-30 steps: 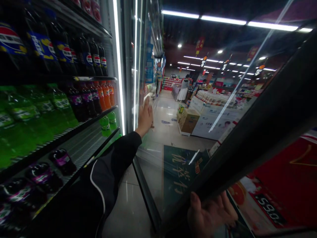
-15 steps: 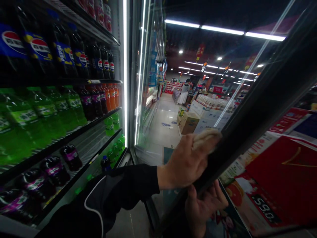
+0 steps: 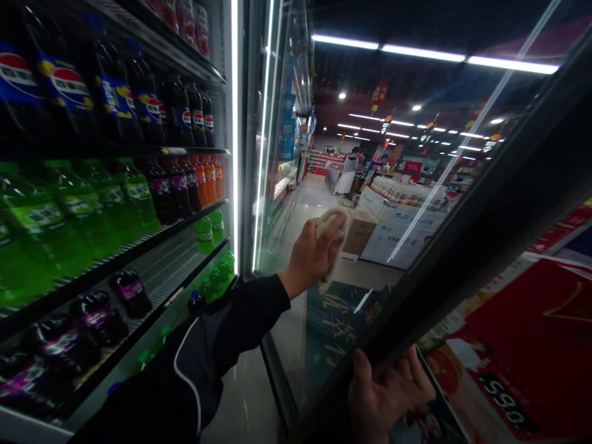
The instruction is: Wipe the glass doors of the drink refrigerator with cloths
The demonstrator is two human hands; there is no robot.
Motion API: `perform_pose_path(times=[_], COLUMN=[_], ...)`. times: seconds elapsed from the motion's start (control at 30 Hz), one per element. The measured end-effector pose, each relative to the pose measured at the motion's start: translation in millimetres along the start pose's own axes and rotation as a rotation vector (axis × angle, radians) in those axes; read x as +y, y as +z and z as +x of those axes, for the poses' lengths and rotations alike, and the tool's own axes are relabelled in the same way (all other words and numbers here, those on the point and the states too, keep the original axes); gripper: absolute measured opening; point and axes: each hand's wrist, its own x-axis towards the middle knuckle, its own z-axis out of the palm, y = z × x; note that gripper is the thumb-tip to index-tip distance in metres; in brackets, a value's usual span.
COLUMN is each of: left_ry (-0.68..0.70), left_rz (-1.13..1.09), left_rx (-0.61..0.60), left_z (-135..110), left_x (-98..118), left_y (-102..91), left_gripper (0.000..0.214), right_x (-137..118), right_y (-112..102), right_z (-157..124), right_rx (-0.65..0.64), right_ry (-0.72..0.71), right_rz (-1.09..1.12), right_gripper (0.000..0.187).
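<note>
Honestly, this setup looks pretty solid. Your left hand (image 3: 309, 258) is closed around a pale crumpled cloth (image 3: 333, 237), and it looks to be on the inner side of the glass door (image 3: 407, 154) of the drinks cooler (image 3: 235, 123), though the angle makes that hard to swear to. Your right hand (image 3: 388, 394) sits low on the black door frame (image 3: 462, 250) with its fingers (image 3: 363, 364) spread, but you can't really tell from here how tight that grip is.

My tip: spread the cloth flat under your palm instead of bunching it in your fingertips, so the pressure stays even on the glass. Steady the door with your right hand so it doesn't swing as you press. Also watch your black sleeve (image 3: 217, 333), because it's right by the shelf edge, with the Pepsi bottles (image 3: 113, 92) and green soda bottles (image 3: 124, 197) close by.
</note>
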Motion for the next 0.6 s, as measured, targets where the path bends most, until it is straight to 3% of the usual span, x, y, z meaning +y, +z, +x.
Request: perform_pose_path(times=[0.13,0.27,0.47,0.6], left_ry=[-0.094,-0.220,-0.414,-0.518], left_rz=[-0.033,-0.017,0.068,0.080], left_rx=[0.030,0.049,-0.015,-0.071], left_z=[5.4,12.5,22.9,26.7], left_x=[-38.7,-70.8,-104.6,-125.8], left_y=[14.8,21.5,21.1,13.3], left_gripper=[0.051,0.051,0.051,0.051], right_x=[-7.1,-9.4,-9.0,0.6], right_y=[3.6,5.4,4.1,1.8], right_z=[2.9,2.3,0.6,-1.7], right_rx=[0.082,0.086,0.163,0.115], right_ry=[0.041,0.057,-0.021,-0.066], right_rz=[0.049,0.010,0.001,0.046], right_gripper=[0.077,0.076,0.063,0.056])
